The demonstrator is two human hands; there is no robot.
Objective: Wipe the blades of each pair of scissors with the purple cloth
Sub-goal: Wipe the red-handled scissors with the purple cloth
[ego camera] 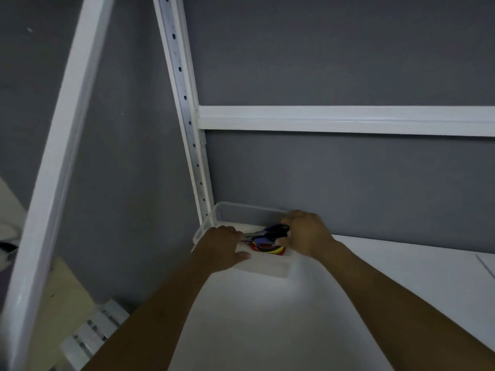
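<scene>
A clear plastic box [230, 210] stands in the back left corner of a white shelf [267, 317]. Inside it lie scissors with blue handles [270, 232] on top of others with red and yellow handles [269, 249]. My left hand [223, 247] grips the box's near left rim, its thumb on the front wall. My right hand [305, 232] is curled over the right side of the box, its fingers at the blue handles; whether it grips the scissors or the rim is hidden. No purple cloth is in view.
A grey wall stands right behind the box. A white slotted upright [187, 116] rises at the box's left, with a white crossbar [348, 120] above. Another white post [53, 170] leans at the far left. A flat white sheet edge [484, 263] lies at the right.
</scene>
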